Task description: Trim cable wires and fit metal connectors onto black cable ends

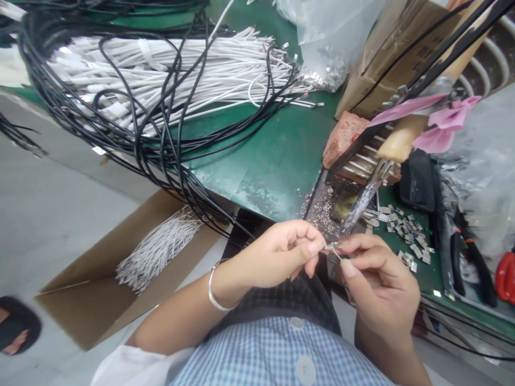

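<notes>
Main risk: burn. The soldering-iron-like tool with pale wooden handle points its grey metal end at the fingertips, just beside the right hand. Can't tell if it's hot; if it is, a small slip outward could touch skin.

Second: drop. The small silvery metal connector sits in a fingertip pinch beyond the edge of the green bench top, over the lap. If the pinch slackens, it could fall to the floor or into the grit in the dark shallow tray.

Third: bend or misalignment. The thin pale wire looks slender, so uneven pull between the hands could kink it.

Also, the black looped cables hang off the bench toward the left forearm; a swing could snag them.

Hands: left narrow, thumb and finger closed on the connector. Right half-curled, fingertips at the connector's other side, thumb by the wire; can't tell how firmly it grips.

Connector looks tiny, shiny, partly hidden by fingers; orientation and joint quality unreadable.
</notes>
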Tool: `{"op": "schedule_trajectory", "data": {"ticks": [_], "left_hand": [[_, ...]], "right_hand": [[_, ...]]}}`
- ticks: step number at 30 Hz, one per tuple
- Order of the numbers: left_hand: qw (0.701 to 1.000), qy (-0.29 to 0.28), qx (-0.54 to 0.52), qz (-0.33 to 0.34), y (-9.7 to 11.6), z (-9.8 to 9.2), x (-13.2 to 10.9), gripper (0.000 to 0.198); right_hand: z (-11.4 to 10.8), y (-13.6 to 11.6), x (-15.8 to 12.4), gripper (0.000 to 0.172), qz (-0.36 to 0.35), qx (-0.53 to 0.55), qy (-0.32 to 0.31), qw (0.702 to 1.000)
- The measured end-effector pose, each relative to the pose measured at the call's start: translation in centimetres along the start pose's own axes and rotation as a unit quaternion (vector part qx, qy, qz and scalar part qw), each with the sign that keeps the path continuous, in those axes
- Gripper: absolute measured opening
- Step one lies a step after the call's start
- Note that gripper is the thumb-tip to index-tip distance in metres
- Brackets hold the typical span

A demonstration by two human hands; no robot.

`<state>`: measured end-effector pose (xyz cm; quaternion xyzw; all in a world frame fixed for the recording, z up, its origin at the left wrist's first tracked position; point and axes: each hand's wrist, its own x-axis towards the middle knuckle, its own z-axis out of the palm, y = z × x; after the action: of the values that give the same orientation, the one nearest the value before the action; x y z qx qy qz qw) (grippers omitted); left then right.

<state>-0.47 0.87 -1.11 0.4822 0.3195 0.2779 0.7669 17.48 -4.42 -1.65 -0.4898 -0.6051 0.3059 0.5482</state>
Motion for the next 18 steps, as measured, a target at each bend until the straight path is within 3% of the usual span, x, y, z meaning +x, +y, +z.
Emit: {"op": "schedule_trajectory", "data": {"ticks": [3, 7, 11, 14, 18], "left_hand": [[0.999, -0.022, 0.027, 0.010, 0.1, -0.2, -0.5, 0.019], [0.994, -0.037, 0.098, 0.033, 0.7, -0.4, -1.0, 0.015], [0.973, -0.045, 0.214, 0.071, 1.1, -0.5, -1.1, 0.012], [0.948, -0.009, 0.300, 0.105, 1.3, -0.4, -1.2, 0.013], [0.914, 0.065, 0.366, 0.162, 1.5, 0.0, -1.2, 0.011]], "right_hand": [[-0.6, 0.2, -0.5, 0.016, 0.002, 0.035, -0.026, 0.999], [-1.1, 0.4, -1.0, 0.014, 0.053, 0.092, -0.006, 0.994], [-1.1, 0.1, -0.8, 0.015, 0.076, 0.054, -0.017, 0.995], [-0.7, -0.3, -0.3, 0.013, 0.053, 0.011, -0.045, 0.998], [-0.3, -0.5, -0.2, 0.017, 0.018, -0.006, -0.024, 1.000]]}}
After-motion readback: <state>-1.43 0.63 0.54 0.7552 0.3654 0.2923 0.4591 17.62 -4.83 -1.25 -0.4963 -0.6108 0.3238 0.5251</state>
